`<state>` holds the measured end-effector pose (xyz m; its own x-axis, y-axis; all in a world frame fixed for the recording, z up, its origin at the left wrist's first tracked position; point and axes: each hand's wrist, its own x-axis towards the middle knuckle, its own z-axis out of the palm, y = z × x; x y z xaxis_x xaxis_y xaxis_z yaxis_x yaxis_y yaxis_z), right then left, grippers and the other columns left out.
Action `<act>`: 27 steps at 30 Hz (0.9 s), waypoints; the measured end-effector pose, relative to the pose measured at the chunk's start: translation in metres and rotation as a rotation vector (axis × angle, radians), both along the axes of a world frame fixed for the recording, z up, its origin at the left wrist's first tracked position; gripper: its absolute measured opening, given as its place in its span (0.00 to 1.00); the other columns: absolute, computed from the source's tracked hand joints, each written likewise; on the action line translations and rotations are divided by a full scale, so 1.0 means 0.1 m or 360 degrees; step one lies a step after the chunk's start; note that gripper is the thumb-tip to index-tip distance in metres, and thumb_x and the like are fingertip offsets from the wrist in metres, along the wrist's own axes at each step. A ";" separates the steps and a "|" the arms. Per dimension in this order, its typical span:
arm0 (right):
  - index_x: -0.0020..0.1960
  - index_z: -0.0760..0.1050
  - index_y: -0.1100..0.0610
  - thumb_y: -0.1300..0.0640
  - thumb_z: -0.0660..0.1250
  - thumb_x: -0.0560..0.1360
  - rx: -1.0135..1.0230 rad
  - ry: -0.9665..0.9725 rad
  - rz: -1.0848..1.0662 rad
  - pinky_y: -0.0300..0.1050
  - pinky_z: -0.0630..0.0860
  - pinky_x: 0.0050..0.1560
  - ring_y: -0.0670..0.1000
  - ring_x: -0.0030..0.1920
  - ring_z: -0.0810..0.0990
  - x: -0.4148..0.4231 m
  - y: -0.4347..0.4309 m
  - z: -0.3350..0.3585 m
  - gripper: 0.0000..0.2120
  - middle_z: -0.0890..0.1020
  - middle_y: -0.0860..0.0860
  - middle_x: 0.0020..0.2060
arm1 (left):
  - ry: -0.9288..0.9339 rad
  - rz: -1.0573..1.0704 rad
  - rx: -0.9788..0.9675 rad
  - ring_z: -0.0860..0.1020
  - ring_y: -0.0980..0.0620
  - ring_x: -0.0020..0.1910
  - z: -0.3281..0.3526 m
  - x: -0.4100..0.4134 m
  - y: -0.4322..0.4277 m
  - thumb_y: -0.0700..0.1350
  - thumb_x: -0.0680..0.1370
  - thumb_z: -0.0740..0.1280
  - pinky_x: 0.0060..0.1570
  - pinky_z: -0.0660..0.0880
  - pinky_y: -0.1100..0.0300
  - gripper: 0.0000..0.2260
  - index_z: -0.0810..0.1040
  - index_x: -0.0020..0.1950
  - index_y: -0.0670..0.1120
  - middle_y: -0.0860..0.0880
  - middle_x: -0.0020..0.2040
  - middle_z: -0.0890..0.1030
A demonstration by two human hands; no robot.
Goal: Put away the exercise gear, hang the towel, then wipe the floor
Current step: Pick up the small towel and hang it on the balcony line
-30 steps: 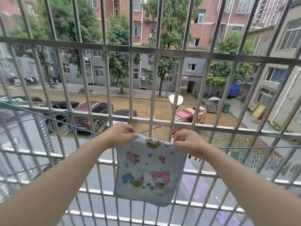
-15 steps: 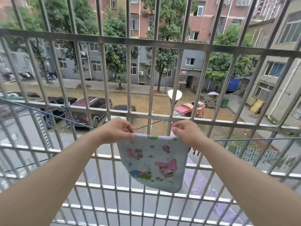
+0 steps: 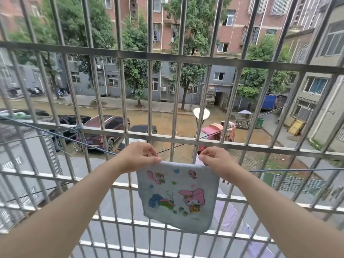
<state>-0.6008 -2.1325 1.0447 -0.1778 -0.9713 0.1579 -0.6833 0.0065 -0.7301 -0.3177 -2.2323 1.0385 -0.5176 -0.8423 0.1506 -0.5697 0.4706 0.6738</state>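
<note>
A small pale blue towel [image 3: 178, 194] with pink cartoon prints hangs folded over a thin blue clothesline [image 3: 290, 170] that runs across in front of the window bars. My left hand [image 3: 138, 156] pinches the towel's top left corner at the line. My right hand [image 3: 216, 159] pinches the top right corner. Both arms reach forward from the bottom of the view. The towel's printed face hangs toward me, flat and nearly square.
A steel security grille [image 3: 167, 136] of vertical bars and horizontal rails closes off the window just beyond the line. The blue line is knotted to a bar at the left [image 3: 79, 128]. A pale purple cloth [image 3: 229, 216] hangs outside, below right. Street, cars and buildings lie far below.
The towel has gone from bunched under my hands to draped over the line and spread flat. My hands have shifted slightly apart along its top edge.
</note>
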 end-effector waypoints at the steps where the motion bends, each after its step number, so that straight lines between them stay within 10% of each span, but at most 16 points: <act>1: 0.46 0.82 0.52 0.52 0.69 0.76 0.0057 0.0000 0.0080 0.41 0.73 0.42 0.48 0.49 0.80 0.01 0.02 0.02 0.05 0.82 0.48 0.48 | -0.0007 -0.0028 0.0028 0.80 0.60 0.55 -0.01 0.02 0.00 0.59 0.70 0.75 0.57 0.77 0.56 0.11 0.84 0.46 0.54 0.59 0.51 0.84; 19: 0.45 0.80 0.50 0.46 0.64 0.79 0.0036 0.0297 0.0054 0.36 0.68 0.38 0.42 0.46 0.77 0.05 0.10 0.02 0.10 0.79 0.43 0.45 | -0.0111 0.0056 -0.0298 0.79 0.59 0.54 0.03 -0.03 0.11 0.58 0.79 0.66 0.55 0.79 0.53 0.10 0.82 0.54 0.55 0.58 0.53 0.82; 23: 0.53 0.79 0.49 0.42 0.60 0.79 -0.0176 0.0785 0.0025 0.48 0.71 0.54 0.49 0.54 0.75 0.10 0.05 0.04 0.13 0.77 0.43 0.50 | -0.0125 0.0034 -0.0807 0.66 0.59 0.73 0.03 -0.09 0.25 0.57 0.80 0.65 0.77 0.57 0.49 0.16 0.77 0.67 0.54 0.56 0.71 0.73; 27: 0.61 0.78 0.53 0.44 0.61 0.79 -0.0596 0.1024 0.0020 0.53 0.68 0.64 0.54 0.61 0.74 0.33 0.14 0.05 0.17 0.79 0.50 0.57 | -0.0165 0.0109 -0.1032 0.53 0.58 0.79 -0.02 -0.14 0.57 0.56 0.80 0.65 0.79 0.46 0.50 0.23 0.69 0.74 0.55 0.55 0.78 0.63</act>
